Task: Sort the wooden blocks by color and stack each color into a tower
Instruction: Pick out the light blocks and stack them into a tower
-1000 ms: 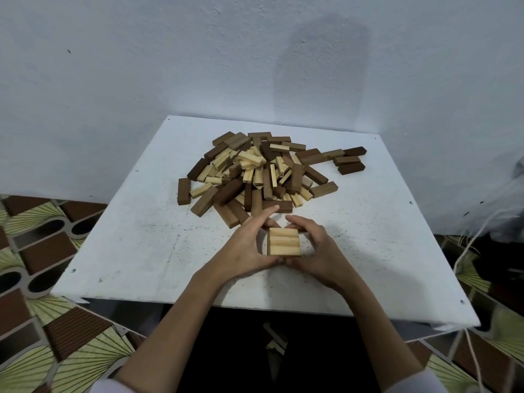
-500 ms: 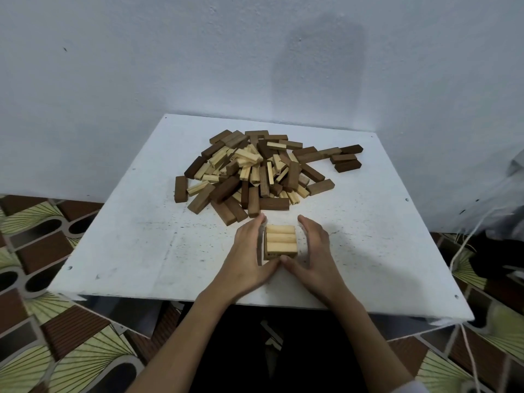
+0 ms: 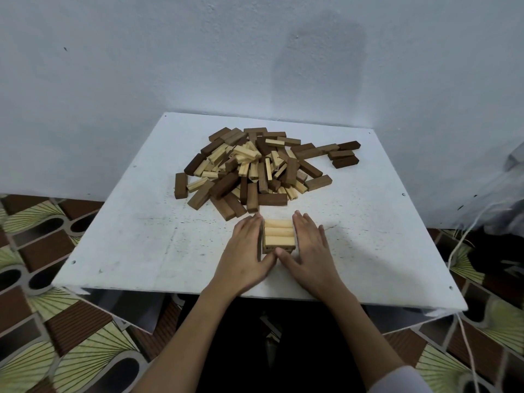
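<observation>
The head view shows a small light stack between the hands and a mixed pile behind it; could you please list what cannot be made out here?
- Light stack, head view: the left hand and right hand cover its sides, so the layer count is unclear.
- Pile: buried blocks hidden by upper ones.
- Printed marks on block ends: too small to read.
- Table underside: hidden by its top.

I sit at a white table, its top scuffed and speckled, pushed up against a pale blue-white wall. A faint darker patch shows on the wall above the table. The floor has patterned tiles in brown and green with fan shapes. On my right, a white cord hangs past the table's corner.
</observation>
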Tool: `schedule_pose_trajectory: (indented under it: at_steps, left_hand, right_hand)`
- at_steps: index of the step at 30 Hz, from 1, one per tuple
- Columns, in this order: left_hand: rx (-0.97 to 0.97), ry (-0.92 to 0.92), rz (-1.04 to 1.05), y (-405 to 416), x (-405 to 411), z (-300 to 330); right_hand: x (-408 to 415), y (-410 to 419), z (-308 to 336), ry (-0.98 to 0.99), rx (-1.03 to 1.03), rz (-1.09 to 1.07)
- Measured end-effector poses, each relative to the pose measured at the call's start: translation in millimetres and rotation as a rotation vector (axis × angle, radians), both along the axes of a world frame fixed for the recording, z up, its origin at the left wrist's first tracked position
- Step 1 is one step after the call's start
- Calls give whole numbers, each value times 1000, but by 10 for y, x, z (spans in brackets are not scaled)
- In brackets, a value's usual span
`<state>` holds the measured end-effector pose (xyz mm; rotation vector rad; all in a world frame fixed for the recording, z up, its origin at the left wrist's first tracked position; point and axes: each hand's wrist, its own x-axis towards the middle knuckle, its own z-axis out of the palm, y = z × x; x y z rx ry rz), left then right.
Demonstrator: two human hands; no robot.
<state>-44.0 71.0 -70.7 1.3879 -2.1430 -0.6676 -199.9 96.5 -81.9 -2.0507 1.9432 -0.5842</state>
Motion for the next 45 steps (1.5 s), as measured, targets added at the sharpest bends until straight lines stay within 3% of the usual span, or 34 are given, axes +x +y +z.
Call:
schedule_pose_trajectory:
  at_steps: [14,39,45]
  left_hand:
    - [-13,-184,-45,-1,-19,-8]
    - [-19,-193,-41,31,-29,-4]
    - [22,-115,-38,26,-9,5]
  right_hand:
    - [14,-13,-6,39,31,2]
    - [45,-16,-11,116,44,5]
    - [14,-2,18,62,54,24]
